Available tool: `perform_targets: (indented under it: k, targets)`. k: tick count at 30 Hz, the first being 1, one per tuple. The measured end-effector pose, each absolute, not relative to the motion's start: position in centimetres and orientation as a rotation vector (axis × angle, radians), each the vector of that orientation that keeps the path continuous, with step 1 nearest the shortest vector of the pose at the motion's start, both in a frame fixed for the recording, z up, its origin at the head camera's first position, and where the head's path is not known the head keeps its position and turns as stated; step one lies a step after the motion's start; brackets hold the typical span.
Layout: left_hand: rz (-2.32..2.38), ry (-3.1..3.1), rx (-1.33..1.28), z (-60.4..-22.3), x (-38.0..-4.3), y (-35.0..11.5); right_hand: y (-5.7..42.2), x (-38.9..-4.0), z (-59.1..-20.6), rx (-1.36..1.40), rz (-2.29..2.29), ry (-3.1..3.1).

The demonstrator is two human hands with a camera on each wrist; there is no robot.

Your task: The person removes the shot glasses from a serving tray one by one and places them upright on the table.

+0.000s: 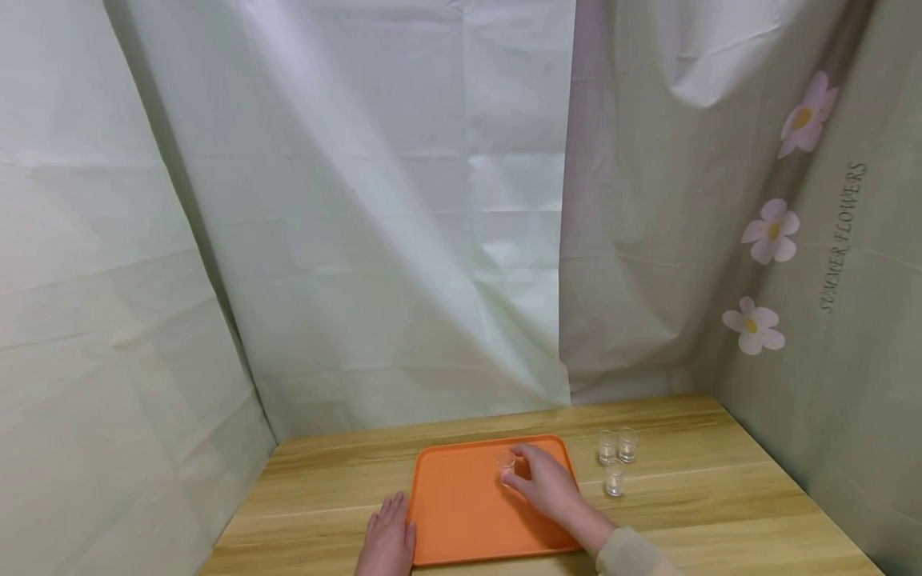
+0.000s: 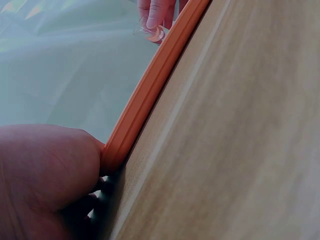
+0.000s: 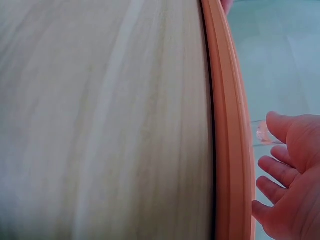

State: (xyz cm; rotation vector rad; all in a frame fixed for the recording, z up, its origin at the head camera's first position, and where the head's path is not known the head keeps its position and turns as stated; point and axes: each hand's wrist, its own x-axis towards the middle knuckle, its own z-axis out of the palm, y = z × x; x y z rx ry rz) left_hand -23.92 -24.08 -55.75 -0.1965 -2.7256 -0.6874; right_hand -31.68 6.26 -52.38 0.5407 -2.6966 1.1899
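An orange tray (image 1: 461, 512) lies flat on the wooden table. Over its upper right part, my right hand (image 1: 551, 488) holds a small clear shot glass (image 1: 506, 462) between thumb and index finger. In the right wrist view that glass (image 3: 262, 132) shows beside the thumb, with the other fingers spread below. My left hand (image 1: 386, 538) lies along the tray's left edge, fingers extended and thumb against the rim. The left wrist view has the left hand (image 2: 50, 175) close up at the tray's corner, and the right hand (image 2: 157, 12) with the glass farther off.
Three more clear shot glasses (image 1: 615, 478) stand grouped on the table, right of the tray. Pale curtains (image 1: 403, 240) enclose the table at the back and sides; the right one (image 1: 828, 384) carries printed flowers and lettering.
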Motion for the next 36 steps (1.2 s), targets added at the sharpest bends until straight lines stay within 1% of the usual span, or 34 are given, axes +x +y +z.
perform_targets:
  k: [27,36]
  targets:
    - [-0.690,-2.715,-0.211,-56.0,-24.0,-24.0,5.9,-31.8,-53.0,0.529,1.111,-2.665]
    - [-0.592,-2.611,-0.237,-57.0,-24.5,-24.3,6.0,-31.6,-52.8,0.531,1.139,-2.673]
